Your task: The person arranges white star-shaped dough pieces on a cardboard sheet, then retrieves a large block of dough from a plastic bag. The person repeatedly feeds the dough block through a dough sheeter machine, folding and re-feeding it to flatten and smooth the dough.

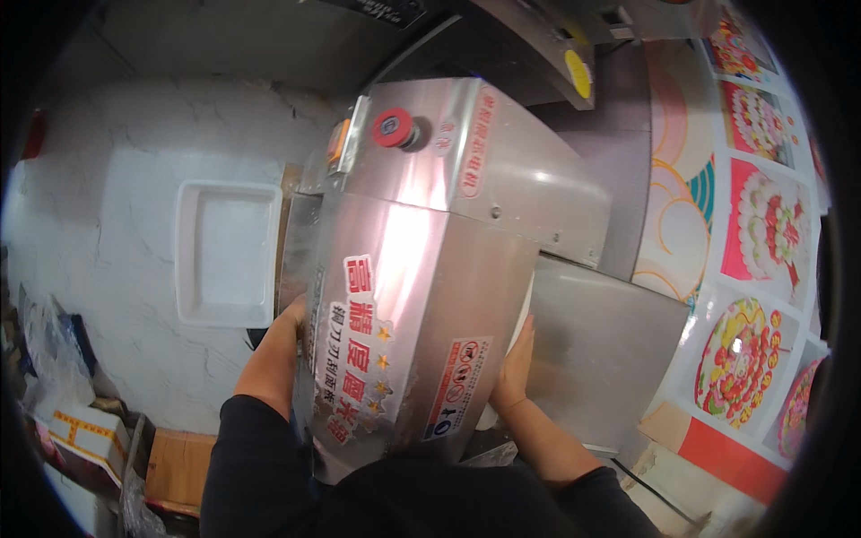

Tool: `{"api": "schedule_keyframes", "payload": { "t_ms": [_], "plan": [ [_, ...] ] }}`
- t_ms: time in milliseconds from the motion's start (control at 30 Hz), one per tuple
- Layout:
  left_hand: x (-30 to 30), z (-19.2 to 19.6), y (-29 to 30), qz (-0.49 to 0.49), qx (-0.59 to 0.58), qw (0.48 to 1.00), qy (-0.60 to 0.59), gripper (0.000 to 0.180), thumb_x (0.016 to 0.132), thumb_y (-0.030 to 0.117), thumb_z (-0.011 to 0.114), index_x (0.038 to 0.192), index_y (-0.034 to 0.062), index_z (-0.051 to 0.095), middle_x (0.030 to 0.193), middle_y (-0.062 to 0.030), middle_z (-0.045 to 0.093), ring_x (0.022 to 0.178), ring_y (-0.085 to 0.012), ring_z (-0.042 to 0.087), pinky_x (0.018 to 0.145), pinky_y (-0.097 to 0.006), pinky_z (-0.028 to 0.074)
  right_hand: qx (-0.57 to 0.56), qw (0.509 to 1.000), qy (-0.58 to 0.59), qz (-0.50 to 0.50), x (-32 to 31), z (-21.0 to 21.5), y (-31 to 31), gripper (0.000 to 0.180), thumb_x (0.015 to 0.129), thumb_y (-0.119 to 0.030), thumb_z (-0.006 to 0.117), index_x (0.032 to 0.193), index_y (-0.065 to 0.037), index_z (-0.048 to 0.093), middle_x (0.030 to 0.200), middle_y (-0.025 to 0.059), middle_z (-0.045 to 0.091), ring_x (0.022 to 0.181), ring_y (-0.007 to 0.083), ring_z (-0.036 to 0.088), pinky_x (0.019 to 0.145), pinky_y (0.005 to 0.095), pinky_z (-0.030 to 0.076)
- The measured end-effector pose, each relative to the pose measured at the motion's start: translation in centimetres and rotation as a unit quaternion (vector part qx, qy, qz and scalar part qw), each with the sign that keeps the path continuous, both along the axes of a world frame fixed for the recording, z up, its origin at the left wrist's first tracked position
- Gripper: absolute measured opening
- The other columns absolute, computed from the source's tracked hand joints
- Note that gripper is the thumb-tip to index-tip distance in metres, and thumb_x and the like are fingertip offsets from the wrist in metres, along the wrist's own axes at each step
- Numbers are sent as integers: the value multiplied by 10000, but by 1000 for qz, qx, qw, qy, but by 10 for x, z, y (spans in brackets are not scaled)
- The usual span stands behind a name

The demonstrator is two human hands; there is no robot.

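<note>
A machine housing (421, 269) of brushed, glossy stainless steel carries shiny plastic stickers and a red plastic button (392, 127). Beside it, a smooth white plastic tray (193, 260) rests on a marble-look surface (117, 188).

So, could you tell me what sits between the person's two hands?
In the head view, the stainless steel machine cover fills the stretch between the left hand and the right hand.
</note>
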State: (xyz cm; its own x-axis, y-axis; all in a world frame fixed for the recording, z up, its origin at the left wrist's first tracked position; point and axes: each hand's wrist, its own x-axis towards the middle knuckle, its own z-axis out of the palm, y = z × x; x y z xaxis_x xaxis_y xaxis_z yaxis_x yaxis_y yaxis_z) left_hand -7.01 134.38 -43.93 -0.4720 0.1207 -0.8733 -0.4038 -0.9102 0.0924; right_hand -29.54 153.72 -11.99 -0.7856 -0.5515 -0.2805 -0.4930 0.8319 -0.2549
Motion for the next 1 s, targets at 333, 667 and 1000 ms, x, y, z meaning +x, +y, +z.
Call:
{"api": "schedule_keyframes", "payload": {
  "t_ms": [333,667,1000],
  "plan": [
    [31,76,-33,134,-241,955,-108,501,720,160,802,1144,-10,597,979,-134,673,838,-247,655,723,-395,533,-299,941,-141,69,41,49,-44,744,968,-533,300,1426,54,280,1502,170,276,1396,305,229,1131,412,180],
    [88,190,-88,126,-448,857,-220,438,692,218,811,1024,-18,649,900,-143,691,760,-224,664,691,-345,527,-152,937,50,311,63,51,-59,571,904,-356,478,1326,28,445,1411,218,406,1316,412,349,1092,518,226],
    [76,396,-91,57,-749,620,-227,292,703,283,773,873,59,694,723,-108,674,674,-263,656,629,-352,493,-191,929,91,305,62,44,-53,556,850,-313,580,1306,-13,473,1387,159,445,1306,350,375,1094,490,255]
  ]
}}
